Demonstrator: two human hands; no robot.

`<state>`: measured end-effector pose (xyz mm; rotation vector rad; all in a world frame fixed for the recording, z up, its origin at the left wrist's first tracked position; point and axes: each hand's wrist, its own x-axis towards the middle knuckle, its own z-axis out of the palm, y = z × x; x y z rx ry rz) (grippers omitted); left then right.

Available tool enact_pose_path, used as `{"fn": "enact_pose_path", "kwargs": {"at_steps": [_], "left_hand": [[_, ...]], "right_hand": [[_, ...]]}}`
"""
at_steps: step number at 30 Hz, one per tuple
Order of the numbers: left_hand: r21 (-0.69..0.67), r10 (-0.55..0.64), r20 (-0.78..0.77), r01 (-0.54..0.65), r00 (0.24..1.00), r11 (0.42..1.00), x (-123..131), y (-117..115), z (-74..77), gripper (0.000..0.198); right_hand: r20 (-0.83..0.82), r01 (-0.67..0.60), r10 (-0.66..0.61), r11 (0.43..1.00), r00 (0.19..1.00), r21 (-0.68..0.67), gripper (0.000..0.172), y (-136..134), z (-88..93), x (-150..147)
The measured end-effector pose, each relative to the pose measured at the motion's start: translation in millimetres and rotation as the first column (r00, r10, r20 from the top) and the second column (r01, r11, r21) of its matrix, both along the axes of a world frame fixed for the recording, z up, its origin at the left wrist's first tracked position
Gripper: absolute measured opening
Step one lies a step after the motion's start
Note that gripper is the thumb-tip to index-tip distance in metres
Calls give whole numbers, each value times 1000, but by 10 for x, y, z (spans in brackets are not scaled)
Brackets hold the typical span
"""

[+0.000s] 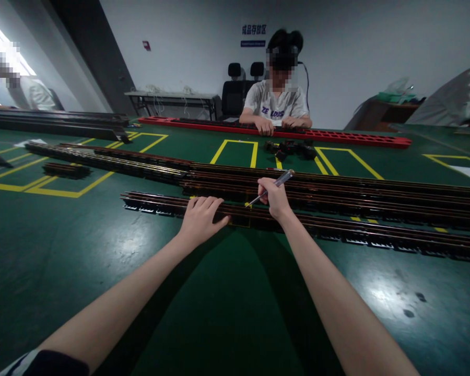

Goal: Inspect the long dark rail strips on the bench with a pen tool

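In front of me a long dark rail [164,203] with thin copper-coloured edges and white slots along its side lies across the table. My left hand [201,216] is laid over this rail, its fingers bent across the far edge and the thumb on the near side. My right hand [276,199] is closed around a screwdriver [284,178] with a clear handle. The screwdriver's shaft slants down to the left, and its tip is at the rail, just right of my left hand. Whether the tip touches a screw is too small to tell.
Just behind lies a bundle of similar long rails [337,190]. Short dark pieces [66,169] lie at left. A red slotted frame [360,138] and small dark parts [290,150] are farther back, where a person [276,99] sits. Yellow tape marks the green table [235,313].
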<state>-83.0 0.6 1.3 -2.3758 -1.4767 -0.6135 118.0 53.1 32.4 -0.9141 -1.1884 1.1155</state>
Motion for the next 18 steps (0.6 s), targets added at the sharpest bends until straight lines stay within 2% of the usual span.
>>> {"fn": "enact_pose_path", "kwargs": {"at_steps": [18], "left_hand": [[3, 4, -5, -4, 1000, 1000, 1, -1, -1, 39]], "right_hand": [[8, 11, -11, 1000, 1000, 1, 33, -2, -5, 1]]}}
